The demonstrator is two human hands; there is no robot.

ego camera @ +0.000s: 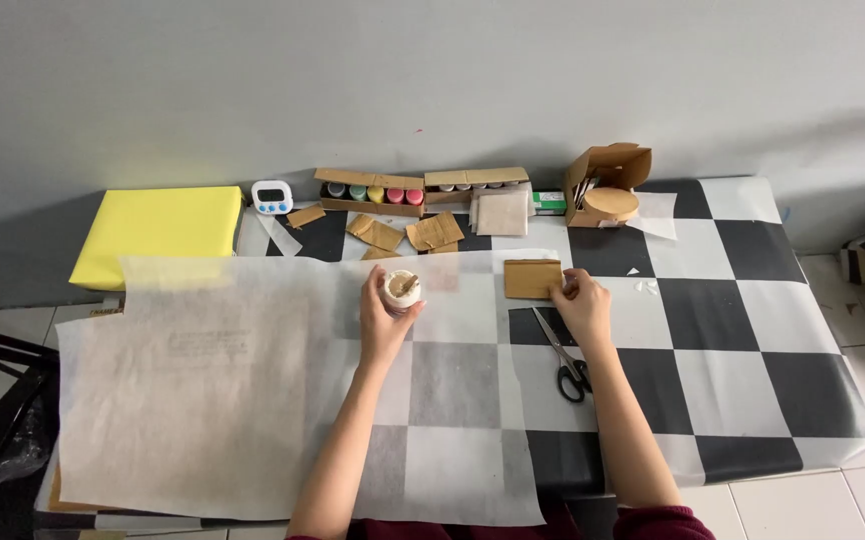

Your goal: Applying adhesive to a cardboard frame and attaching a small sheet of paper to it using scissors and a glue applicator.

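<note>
My left hand (385,318) is wrapped around a small white jar (402,291) that stands upright on the translucent white paper sheet (203,380), with a stick poking out of its top. My right hand (583,305) rests its fingertips on the right edge of a brown cardboard rectangle (532,278) lying flat on the table. Black-handled scissors (565,358) lie just below and beside my right wrist, blades pointing up-left toward the cardboard.
The table has a black-and-white checkered cover (743,340). At the back stand an open box of small paint jars (371,191), cardboard scraps (433,232), a white timer (273,197), a yellow pad (158,225) and an open carton with a round wooden box (608,200).
</note>
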